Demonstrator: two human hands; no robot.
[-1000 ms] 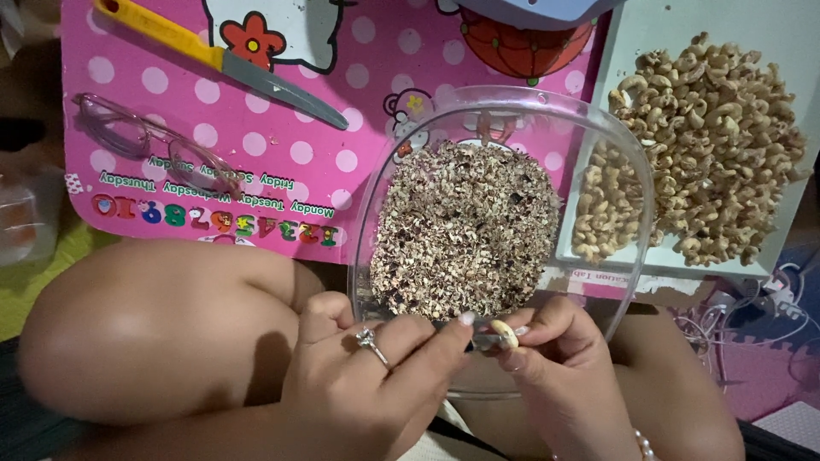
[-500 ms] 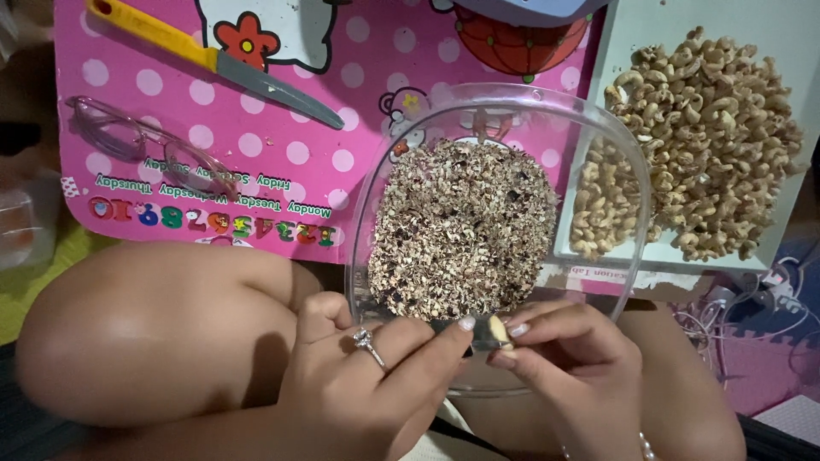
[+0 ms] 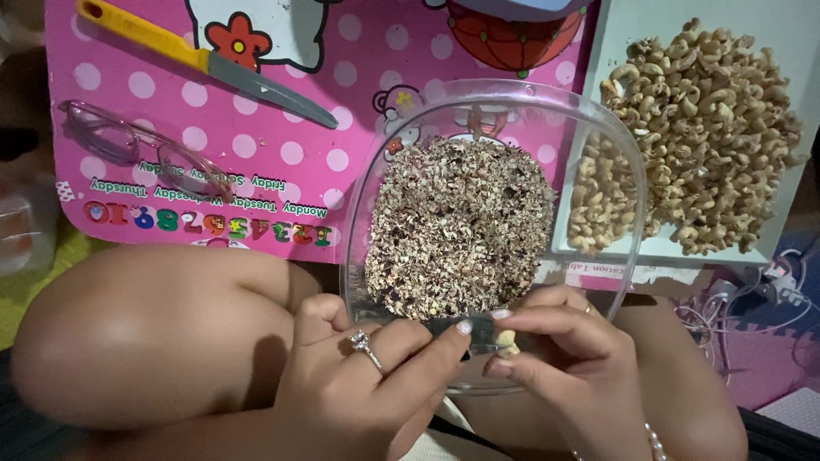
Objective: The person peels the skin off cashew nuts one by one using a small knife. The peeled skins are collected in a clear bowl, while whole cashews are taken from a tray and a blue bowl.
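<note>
Cashew (image 3: 509, 341) is sitting pinched between the thumb and fingertips of the right hand (image 3: 564, 363), at the near rim of the clear bowl (image 3: 615, 154), with the left hand (image 3: 376, 376) closing in on it from the left, its forefinger and thumb touching or nearly touching the nut; I cannot tell whether a small blade is lying between them. The nut is looking small, light and hard but brittle, with a thin papery skin, so it is likely calling for a gentle pinch across its curved sides rather than at the tips, where it could snap or slip. A ring (image 3: 362, 341) is showing on the left hand. Just beyond, the bowl is holding a heap of brown skin flakes (image 3: 461, 230), loose and very light. Farther right, a pile of pale cashews (image 3: 709, 128) is lying on a white tray (image 3: 615, 51). Far left, glasses (image 3: 145, 154) and a yellow-handled knife (image 3: 205, 64) are resting on a pink dotted mat (image 3: 359, 85).
</note>
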